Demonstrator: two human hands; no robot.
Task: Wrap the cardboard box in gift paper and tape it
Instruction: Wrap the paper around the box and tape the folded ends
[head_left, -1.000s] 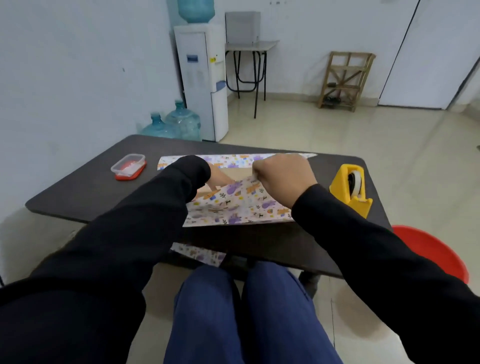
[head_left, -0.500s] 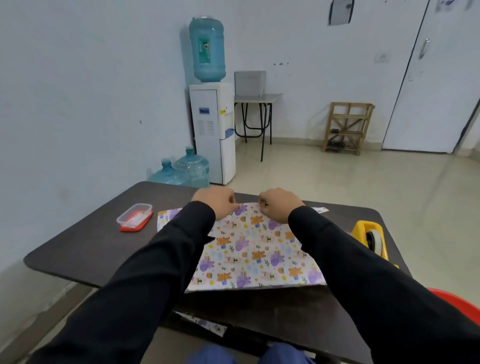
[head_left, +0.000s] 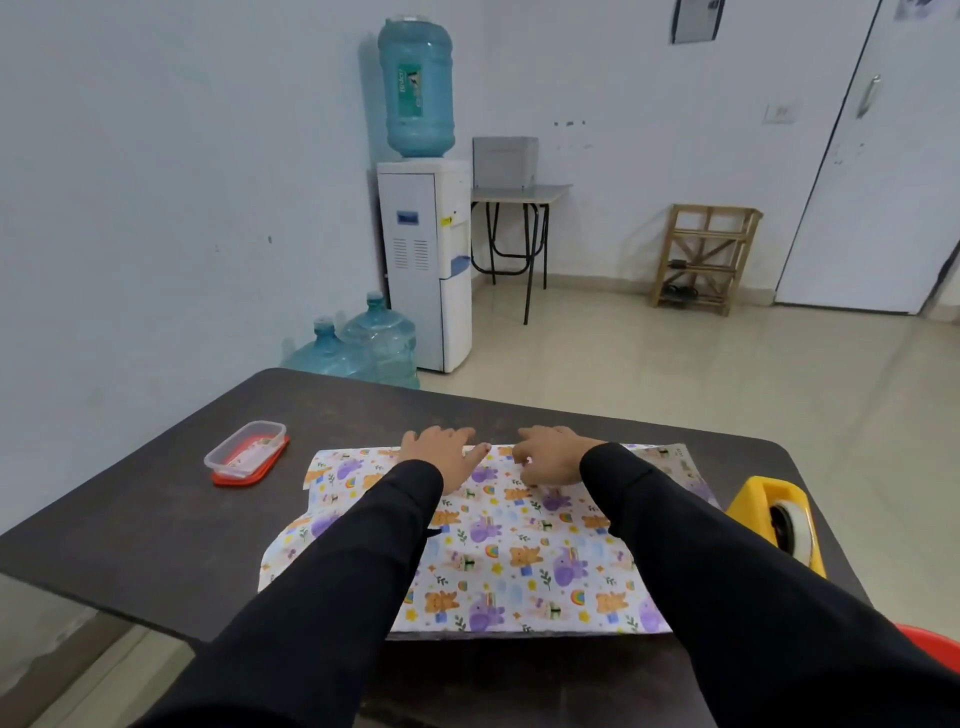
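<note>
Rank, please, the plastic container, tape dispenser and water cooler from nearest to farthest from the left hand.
1. Plastic container, left of the left hand.
2. Tape dispenser, right edge of the table.
3. Water cooler, by the far wall.

On your left, bare tabletop (head_left: 130, 519) runs between the gift paper (head_left: 519, 561) and the plastic container (head_left: 247, 454) toward the far left. On your right, the yellow tape dispenser (head_left: 769, 499) stands just beside the paper's edge and crowds that side. Beyond your left hand (head_left: 441, 452) and right hand (head_left: 550, 460), a bare strip of table reaches the far edge.
</note>
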